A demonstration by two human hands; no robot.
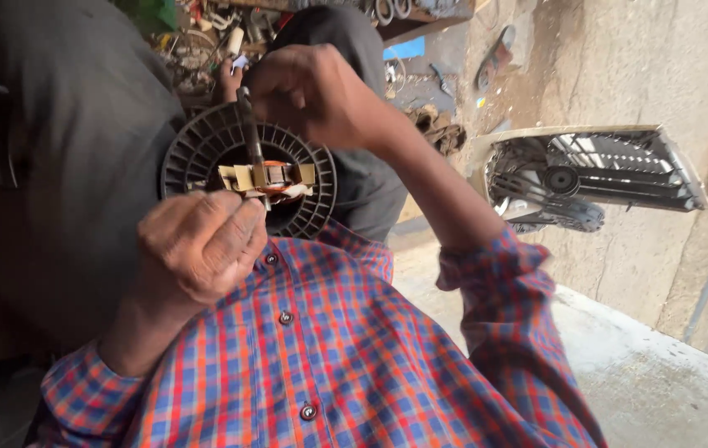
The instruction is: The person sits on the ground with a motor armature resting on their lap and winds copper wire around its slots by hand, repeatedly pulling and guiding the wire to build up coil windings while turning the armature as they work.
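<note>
Item 1, nearest: my shirt (321,365), red/blue/orange check, 3 buttons visible, filling lower frame below both hands.

Item 2: my left hand (200,249), fingers curled shut, pinching the lower edge of a small motor core (267,177) – brass-coloured laminated block w/ copper winding showing at its middle. Qty 1. It's sitting just above left hand's knuckles, directly under right hand.

Item 3: my right hand (312,91), clenched round the top of a thin dark tool (248,124), prob. a screwdriver, shaft running down into the core. Qty 1. Tip hidden where it's meeting the block.

Item 4: black ribbed fan wheel (246,170), round, qty 1, right behind the core, touching or attached – can't tell which.

Step in hand, as I judge it: I'm working the tool into the core while left hand is steadying it, i.e. loosening or prying, mid-way. Next move is calling for firm left-hand grip, tool kept straight along its shaft, steady pressure so tip isn't slipping onto the winding.

Item 5: beyond right hand, cluttered shelf (420,25) w/ wire loops and small parts, too jumbled for counting.

Item 6: far right of my right arm, a white-framed fan housing (595,178) leaning on the concrete wall (636,66). Qty 1, 1 dark blade wheel inside.
</note>
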